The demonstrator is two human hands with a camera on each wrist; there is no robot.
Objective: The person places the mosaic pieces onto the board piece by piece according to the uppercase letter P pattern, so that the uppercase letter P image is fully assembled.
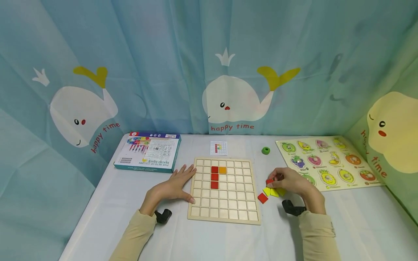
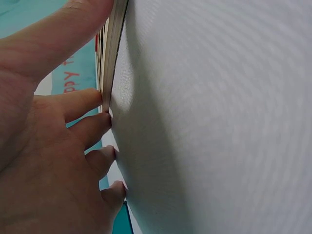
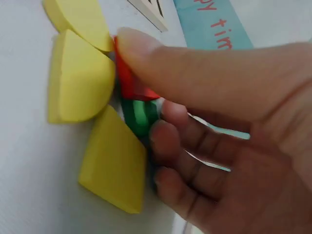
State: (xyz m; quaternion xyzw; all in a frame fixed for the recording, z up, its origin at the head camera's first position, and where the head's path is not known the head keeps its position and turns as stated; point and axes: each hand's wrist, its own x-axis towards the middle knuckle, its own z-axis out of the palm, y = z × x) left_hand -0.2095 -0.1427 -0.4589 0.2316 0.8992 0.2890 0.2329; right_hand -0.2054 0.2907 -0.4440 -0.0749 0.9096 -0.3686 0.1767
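Note:
A wooden grid board [image 1: 192, 195] lies in the middle of the table. In its cells sit three red square tiles [image 1: 214, 177] in a column and an orange tile [image 1: 222, 170] beside the top one. My left hand [image 1: 173, 186] rests at the board's left edge, fingers spread and straight, thumb over the rim. To the right of the board, my right hand [image 1: 289, 180] pinches a red tile [image 3: 126, 78] between thumb and fingers. Several yellow pieces [image 3: 114, 161] lie right beside those fingertips, some with rounded edges. A loose red tile [image 1: 262, 198] lies near the board's right side.
Behind the board lies a small printed card [image 1: 223, 152] with a coloured grid pattern. A green bead [image 1: 266, 150] stands at the back right. A fruit puzzle board [image 1: 326, 165] covers the right side; a flat toy box [image 1: 148, 152] lies at the back left. Curtains hang behind.

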